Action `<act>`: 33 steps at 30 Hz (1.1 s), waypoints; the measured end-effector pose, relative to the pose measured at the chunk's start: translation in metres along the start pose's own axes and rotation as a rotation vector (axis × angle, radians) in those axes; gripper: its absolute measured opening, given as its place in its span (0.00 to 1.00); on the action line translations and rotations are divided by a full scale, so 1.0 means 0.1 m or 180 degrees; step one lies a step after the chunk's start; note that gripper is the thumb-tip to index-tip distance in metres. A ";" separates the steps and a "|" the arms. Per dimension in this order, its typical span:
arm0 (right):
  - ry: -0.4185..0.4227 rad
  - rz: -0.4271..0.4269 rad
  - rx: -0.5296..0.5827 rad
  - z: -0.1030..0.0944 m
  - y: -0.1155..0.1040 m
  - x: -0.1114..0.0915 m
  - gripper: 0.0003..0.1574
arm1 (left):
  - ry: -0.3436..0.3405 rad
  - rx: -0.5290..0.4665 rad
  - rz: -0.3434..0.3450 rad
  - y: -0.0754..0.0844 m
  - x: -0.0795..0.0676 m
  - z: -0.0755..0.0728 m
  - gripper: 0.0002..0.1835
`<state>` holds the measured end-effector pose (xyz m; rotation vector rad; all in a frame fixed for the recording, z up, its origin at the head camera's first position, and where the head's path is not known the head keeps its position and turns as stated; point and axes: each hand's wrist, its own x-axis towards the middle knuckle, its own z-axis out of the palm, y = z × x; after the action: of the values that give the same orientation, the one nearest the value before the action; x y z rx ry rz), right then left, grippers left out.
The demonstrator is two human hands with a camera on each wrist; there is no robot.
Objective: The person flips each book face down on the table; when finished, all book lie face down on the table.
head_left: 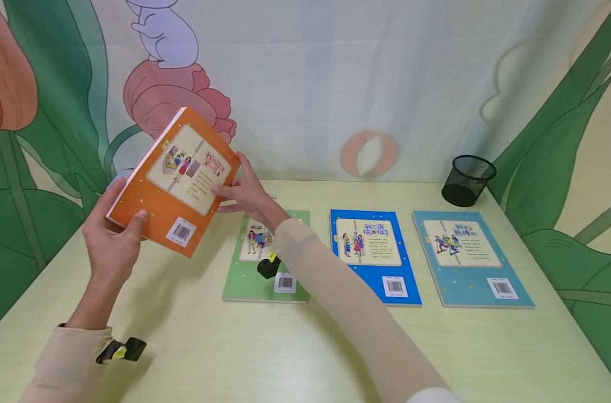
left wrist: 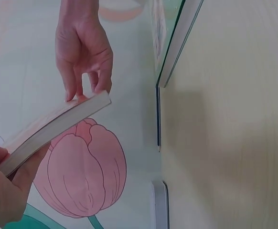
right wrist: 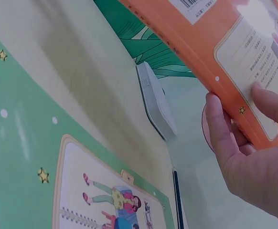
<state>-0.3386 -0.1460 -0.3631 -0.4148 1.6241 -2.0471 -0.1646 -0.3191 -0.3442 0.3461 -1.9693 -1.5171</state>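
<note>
An orange book (head_left: 156, 193) is held tilted above the left part of the table, its back cover with a barcode facing up. My left hand (head_left: 111, 238) grips its lower left corner, thumb on the cover. At the right edge, my right hand (head_left: 247, 193) pinches it between thumb and fingers; the right wrist view shows this hand (right wrist: 253, 157) on the spine side. The left wrist view shows the book's page edge (left wrist: 58, 129) between both hands. Beneath my right forearm lies a green book (head_left: 250, 280), partly hidden by the sleeve.
A blue book (head_left: 356, 268) and a teal book (head_left: 466, 280) lie to the right in a row with the green one. A black mesh pen holder (head_left: 468, 182) stands at the back right. Behind the orange book, a pale flat case (right wrist: 155, 100) sits near the printed curtain (head_left: 295, 101).
</note>
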 end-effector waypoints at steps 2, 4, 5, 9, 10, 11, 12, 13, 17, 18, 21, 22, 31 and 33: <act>-0.0021 0.0022 -0.0008 0.00 0.01 0.00 0.61 | -0.0042 -0.0069 -0.0107 -0.01 0.01 -0.02 0.35; -0.0036 0.0052 -0.0013 -0.01 0.01 0.00 0.62 | -0.0086 -0.0196 -0.0210 -0.02 0.02 -0.05 0.35; -0.0048 0.0058 -0.0019 -0.01 0.02 0.00 0.62 | -0.0105 -0.0271 -0.0250 -0.02 0.02 -0.06 0.36; -0.0051 0.0073 -0.0094 -0.02 0.04 0.00 0.61 | -0.0198 -0.0501 -0.0330 -0.08 0.04 -0.13 0.37; -0.0045 0.0071 -0.0124 -0.01 0.05 0.01 0.61 | -0.0245 -0.0473 -0.0309 -0.09 0.05 -0.15 0.37; -0.0034 0.0071 -0.0146 -0.01 0.06 0.01 0.61 | -0.0303 -0.0387 -0.0275 -0.11 0.06 -0.18 0.38; -0.0013 0.0073 -0.0165 -0.01 0.06 0.02 0.60 | -0.0372 -0.0225 -0.0239 -0.12 0.07 -0.21 0.38; -0.0003 0.0073 -0.0186 0.00 0.07 0.02 0.61 | -0.0442 -0.0052 -0.0199 -0.13 0.09 -0.24 0.38; 0.0031 0.0115 -0.0236 0.01 0.10 0.03 0.63 | -0.0681 0.0623 -0.0216 -0.16 0.14 -0.33 0.39; 0.0019 0.0125 -0.0236 0.01 0.11 0.03 0.63 | -0.0726 0.0750 -0.0266 -0.17 0.15 -0.34 0.39; -0.0058 0.0145 -0.0316 0.03 0.14 0.01 0.63 | -0.0920 0.1047 -0.0366 -0.21 0.17 -0.39 0.40; -0.0087 0.0140 -0.0374 0.03 0.14 0.00 0.64 | -0.1016 0.1181 -0.0356 -0.22 0.17 -0.41 0.40; -0.0183 0.0291 -0.0713 0.08 0.26 -0.02 0.65 | -0.1774 0.1829 -0.0486 -0.34 0.25 -0.53 0.43; -0.0153 0.0380 -0.0735 0.08 0.30 -0.01 0.66 | -0.1867 0.1867 -0.0598 -0.38 0.29 -0.55 0.43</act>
<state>-0.3273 -0.1572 -0.3900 -0.4318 1.8175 -1.7567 -0.1590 -0.3895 -0.3628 0.3571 -2.9232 -1.1984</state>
